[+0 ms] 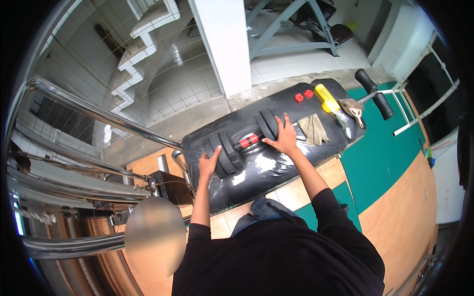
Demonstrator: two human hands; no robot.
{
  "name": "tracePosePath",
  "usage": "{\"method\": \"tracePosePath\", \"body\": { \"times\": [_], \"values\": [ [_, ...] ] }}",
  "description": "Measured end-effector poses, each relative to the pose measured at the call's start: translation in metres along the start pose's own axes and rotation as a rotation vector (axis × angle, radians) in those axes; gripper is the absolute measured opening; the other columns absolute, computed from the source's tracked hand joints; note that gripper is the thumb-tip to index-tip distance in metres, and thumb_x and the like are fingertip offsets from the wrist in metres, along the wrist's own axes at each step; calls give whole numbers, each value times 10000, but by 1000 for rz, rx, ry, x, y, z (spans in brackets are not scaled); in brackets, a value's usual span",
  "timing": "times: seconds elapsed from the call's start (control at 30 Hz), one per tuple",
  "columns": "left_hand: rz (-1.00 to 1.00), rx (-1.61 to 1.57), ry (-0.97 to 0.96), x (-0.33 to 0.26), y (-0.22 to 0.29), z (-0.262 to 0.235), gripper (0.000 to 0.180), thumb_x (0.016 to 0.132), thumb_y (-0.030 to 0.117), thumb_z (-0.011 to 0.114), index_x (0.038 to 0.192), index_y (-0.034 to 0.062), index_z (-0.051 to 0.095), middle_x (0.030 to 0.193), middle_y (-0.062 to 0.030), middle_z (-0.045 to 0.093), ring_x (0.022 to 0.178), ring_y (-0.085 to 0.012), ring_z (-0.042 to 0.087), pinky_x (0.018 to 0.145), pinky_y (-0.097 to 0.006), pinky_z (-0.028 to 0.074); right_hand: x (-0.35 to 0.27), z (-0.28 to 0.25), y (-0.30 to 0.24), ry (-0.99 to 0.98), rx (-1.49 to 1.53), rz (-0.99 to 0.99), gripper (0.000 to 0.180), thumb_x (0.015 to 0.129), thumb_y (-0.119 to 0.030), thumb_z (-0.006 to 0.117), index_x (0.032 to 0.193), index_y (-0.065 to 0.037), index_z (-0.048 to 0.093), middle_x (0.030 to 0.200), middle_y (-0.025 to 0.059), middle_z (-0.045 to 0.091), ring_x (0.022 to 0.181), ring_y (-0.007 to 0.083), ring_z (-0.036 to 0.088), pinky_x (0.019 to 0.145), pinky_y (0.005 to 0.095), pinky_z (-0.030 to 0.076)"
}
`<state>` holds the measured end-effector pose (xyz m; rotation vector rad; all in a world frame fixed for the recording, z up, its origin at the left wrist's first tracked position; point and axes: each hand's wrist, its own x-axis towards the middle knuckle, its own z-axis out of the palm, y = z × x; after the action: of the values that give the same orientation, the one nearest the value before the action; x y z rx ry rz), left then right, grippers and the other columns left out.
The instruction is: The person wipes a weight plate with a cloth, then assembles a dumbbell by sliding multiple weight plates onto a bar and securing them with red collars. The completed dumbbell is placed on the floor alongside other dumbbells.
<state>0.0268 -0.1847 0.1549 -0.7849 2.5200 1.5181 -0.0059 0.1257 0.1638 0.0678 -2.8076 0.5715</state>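
A dumbbell (249, 141) with black weight plates at both ends and a red-and-black grip lies across a padded black bench (269, 185) under clear plastic. My left hand (208, 165) grips the edge of the left plates (227, 157), thumb over the near face and fingers on the outer side. Around the right plates (266, 124) is my right hand (283, 136), its thumb by the grip and its fingers spread over the outer side. Two red star-shaped nuts (303, 96) lie beyond the right plates. A folded beige cloth (313, 129) rests just right of my right hand.
A yellow plastic object (326, 98), a clear bag (344, 123) and a brownish item (352, 108) lie at the bench's right end. A padded black bar (374, 93) sticks up there. Chrome rails (103, 113) stand left; a white pillar (224, 49) stands behind.
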Motion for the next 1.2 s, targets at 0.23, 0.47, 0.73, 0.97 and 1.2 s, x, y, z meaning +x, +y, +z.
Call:
{"method": "tracePosePath", "body": {
  "times": [0.23,0.47,0.73,0.97,1.2],
  "values": [
    [8,269,-12,-14,34,8,1266,528,639,785,1262,-244,251,1209,-384,480,1166,-404,512,969,-371,423,-6,-16,28,-78,303,-65,1232,612,-605,750,1448,2,79,1480,240,173,1294,432,292,1070,459,263],
    [-31,256,41,-10,29,7,1230,531,602,809,1294,-177,240,1294,-387,375,1221,-407,444,1006,-377,388,34,1,80,-39,711,280,594,853,-346,623,1283,10,421,1231,263,491,1088,339,544,943,389,419],
    [-126,563,-63,-2,60,11,1417,469,699,784,1409,-61,45,1325,-356,250,1248,-442,349,1023,-374,371,99,41,188,-79,164,321,525,773,-208,669,1220,-48,443,1198,242,450,1103,414,476,942,445,412],
    [-211,549,478,-18,74,67,1122,578,634,748,1395,29,273,1296,-242,371,1219,-385,401,967,-503,380,149,44,208,-169,-65,84,554,808,-115,591,1325,-149,393,1331,164,367,1150,372,458,913,461,458],
    [-13,533,791,-11,56,83,832,580,551,767,1255,144,500,1192,-158,480,1158,-333,456,938,-481,381,179,66,245,-366,-247,-20,549,852,-218,581,1367,-235,390,1353,133,359,1179,328,449,904,463,461]
  ]
}}
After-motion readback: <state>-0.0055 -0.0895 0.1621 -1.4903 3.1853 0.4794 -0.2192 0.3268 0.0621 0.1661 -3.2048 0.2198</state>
